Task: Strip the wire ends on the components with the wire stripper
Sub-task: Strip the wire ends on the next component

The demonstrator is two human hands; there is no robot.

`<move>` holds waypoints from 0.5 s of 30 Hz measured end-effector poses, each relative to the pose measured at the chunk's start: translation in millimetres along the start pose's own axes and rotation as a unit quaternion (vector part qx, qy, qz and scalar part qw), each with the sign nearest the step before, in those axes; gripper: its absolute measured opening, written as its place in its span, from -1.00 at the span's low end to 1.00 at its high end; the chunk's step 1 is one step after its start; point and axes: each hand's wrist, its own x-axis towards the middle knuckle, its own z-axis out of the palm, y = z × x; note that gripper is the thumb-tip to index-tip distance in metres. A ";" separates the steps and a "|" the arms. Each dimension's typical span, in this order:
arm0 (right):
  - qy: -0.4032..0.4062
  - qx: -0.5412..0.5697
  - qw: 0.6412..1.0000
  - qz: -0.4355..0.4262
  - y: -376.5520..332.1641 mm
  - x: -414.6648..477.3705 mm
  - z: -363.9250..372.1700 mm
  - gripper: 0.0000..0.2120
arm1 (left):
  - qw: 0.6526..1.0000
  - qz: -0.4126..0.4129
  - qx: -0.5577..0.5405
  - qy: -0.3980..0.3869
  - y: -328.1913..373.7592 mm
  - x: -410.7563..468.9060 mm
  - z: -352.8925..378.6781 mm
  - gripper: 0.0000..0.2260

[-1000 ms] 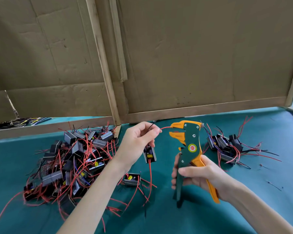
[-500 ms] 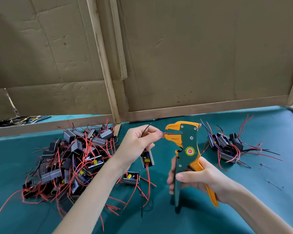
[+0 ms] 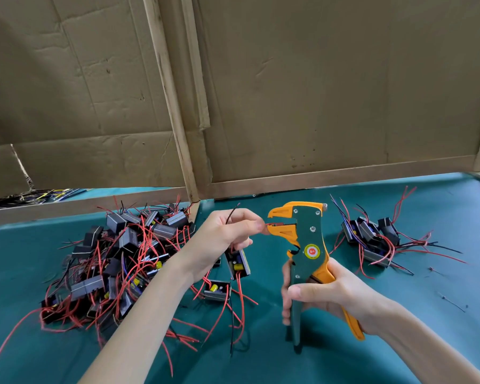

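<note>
My right hand (image 3: 330, 296) grips the handles of the green and orange wire stripper (image 3: 306, 245), held upright with its jaws pointing left. My left hand (image 3: 222, 239) pinches a red wire (image 3: 272, 224) whose end sits between the stripper's jaws. A black wire sticks up out of the same hand. The small black component (image 3: 237, 263) on those wires hangs just below my left hand. A second component (image 3: 216, 291) lies on the green mat under it.
A big heap of components with red and black wires (image 3: 117, 264) lies at the left. A smaller heap (image 3: 372, 239) lies at the right. Cardboard walls on wooden frames (image 3: 316, 184) close off the back. Wire scraps dot the green mat (image 3: 441, 314).
The red wire's end has gone into the stripper's jaws, and the stripper has shifted left toward my left hand. The hanging component moved slightly with it.
</note>
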 end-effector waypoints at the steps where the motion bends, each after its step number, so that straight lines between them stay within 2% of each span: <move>1: 0.002 -0.001 1.000 0.001 0.4 0.1 0.8 -0.73 | 1.000 0.001 -0.002 -0.006 -0.2 -0.1 -0.8 -0.86; 5: 0.012 -0.001 1.000 0.004 1.4 -0.3 6.3 -0.67 | 1.000 0.003 -0.008 -0.020 -2.2 -0.1 -4.3 -0.87; 9: 0.029 -0.005 1.000 0.010 3.2 0.5 11.9 -0.77 | 0.999 0.002 -0.010 -0.032 -3.8 0.2 -7.0 -0.87; 13: 0.091 0.025 0.995 0.013 12.3 2.1 23.1 -0.74 | 1.000 -0.010 -0.017 -0.014 -6.6 1.8 -3.8 -0.86; 15: 0.165 0.007 0.986 0.019 19.0 4.4 27.3 -0.65 | 0.999 -0.026 -0.034 0.001 -9.4 4.3 -1.4 -0.89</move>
